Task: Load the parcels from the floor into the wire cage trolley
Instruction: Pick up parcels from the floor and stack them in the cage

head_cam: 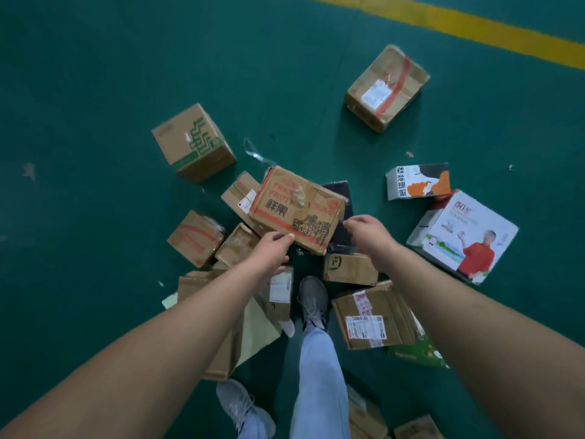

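Observation:
Several cardboard parcels lie scattered on the green floor [95, 90]. On top of the middle pile rests a tilted brown box with red print [297, 207]. My left hand [272, 248] pinches this box at its near left corner. Just off the box's near right corner hovers my right hand [367, 229], fingers curled and a little apart, holding nothing. A box with a green logo [193, 142] stands at the left, a red-taped box [387, 87] at the far right. The wire cage trolley is out of view.
A white printed carton [462, 239] and a small orange-and-white carton [418, 182] lie at the right. Labelled boxes [373, 315] and flattened cardboard [221, 312] surround my feet [313, 299]. A yellow floor line [474, 30] crosses the far right corner.

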